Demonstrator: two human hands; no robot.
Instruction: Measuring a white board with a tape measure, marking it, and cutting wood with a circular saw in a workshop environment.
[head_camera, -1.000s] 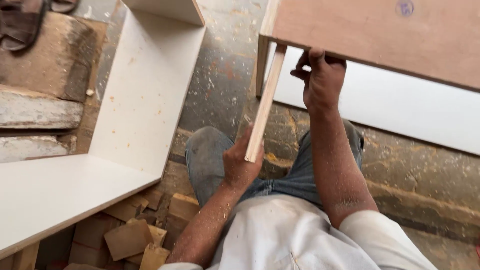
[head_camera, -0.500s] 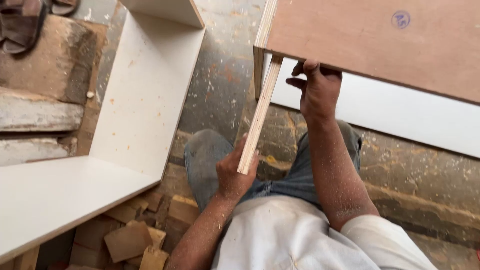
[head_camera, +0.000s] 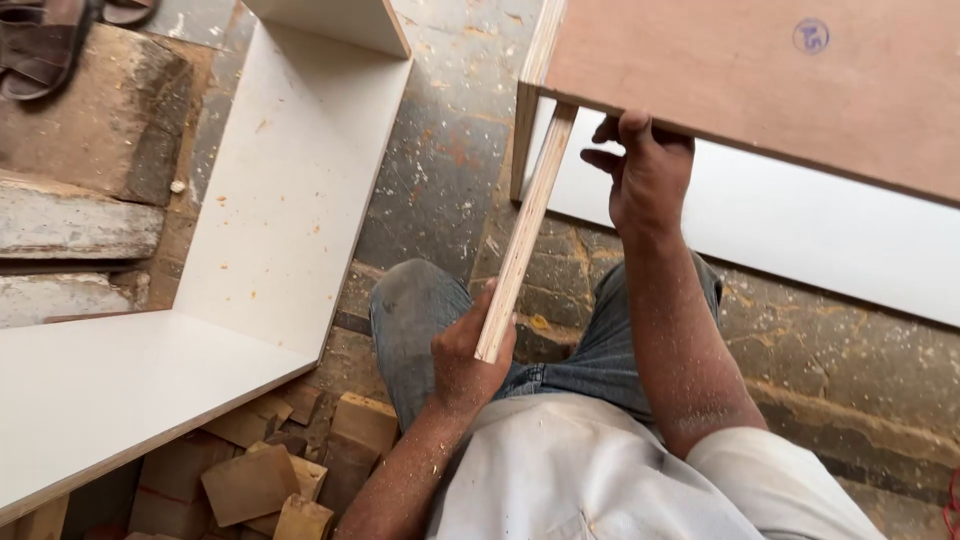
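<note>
A narrow plywood strip runs diagonally from my lap up to the underside of a brown plywood panel. My left hand grips the strip's lower end. My right hand reaches up to the panel's lower edge, fingers curled on it just right of the strip's top. The strip's upper end meets the panel's corner. Below the panel lies a white laminated board.
A white laminated L-shaped cabinet piece stands at the left on the dusty concrete floor. Wood offcuts are piled at the bottom left. Stone steps and a sandal are at the upper left.
The brown panel and the strip's top have shifted slightly; my left hand has slid a little lower and left with the strip's end. My right hand stays at the panel's edge.
</note>
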